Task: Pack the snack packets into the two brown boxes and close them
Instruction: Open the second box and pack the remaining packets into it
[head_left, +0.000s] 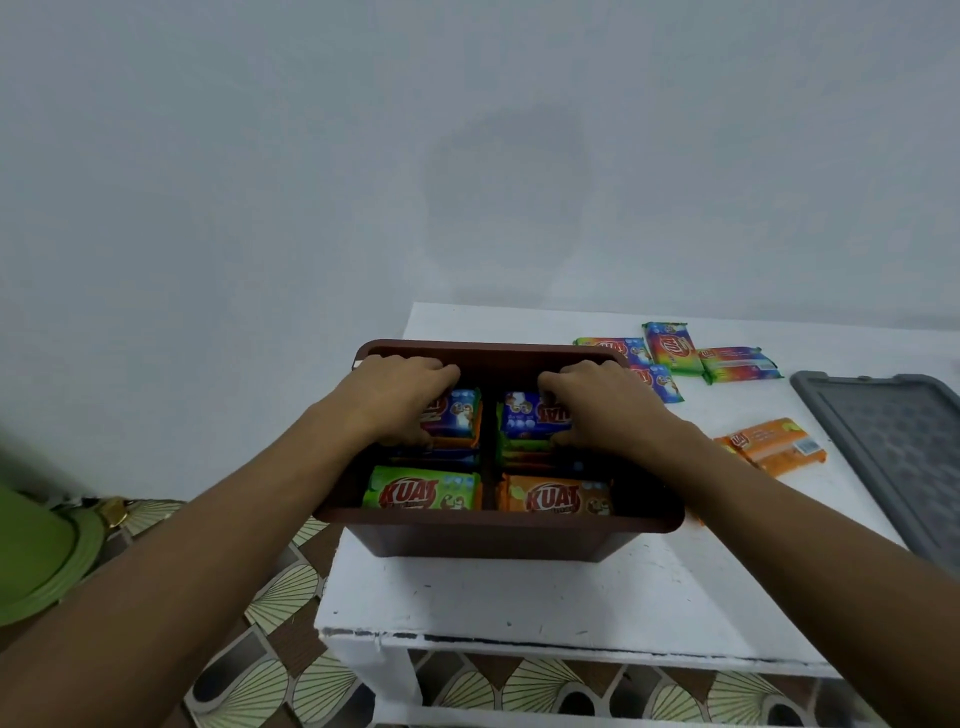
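A: Where was the brown box (498, 525)?
B: On the white table (519, 597), at its left side, open, no lid on. Only one box in view; 2nd not seen.
A: Hands?
B: Both inside, over the far row. Left hand (400, 400) clasped the left far stack (457, 415), fingers over its far edge, thumb at the near edge. Right hand (602, 410) did the same w/ the right far stack (522, 418).
A: Step, imo?
B: Seating those two stacks. To do it well: lower both level, keep pkts squared, and press flat so nothing rides above the rim, else the lid prob won't shut. Wrappers looked slick, so pinch the whole stack, not just the top pkt.
A: Orientation?
B: All pkts lay flat, long axis L–R, parallel to the box's long side. Near row, green packet (421, 491) and orange packet (556, 499), had logos upright to the wearer. The far-row blue tops were turned round, print upside down.
A: Left to pack?
B: Several. Loose packets (670, 345) sat at the table's far right, and an orange loose packet (774, 447) lay nearer, near a grey panel (893, 447), maybe a lid. Approx mid-task.
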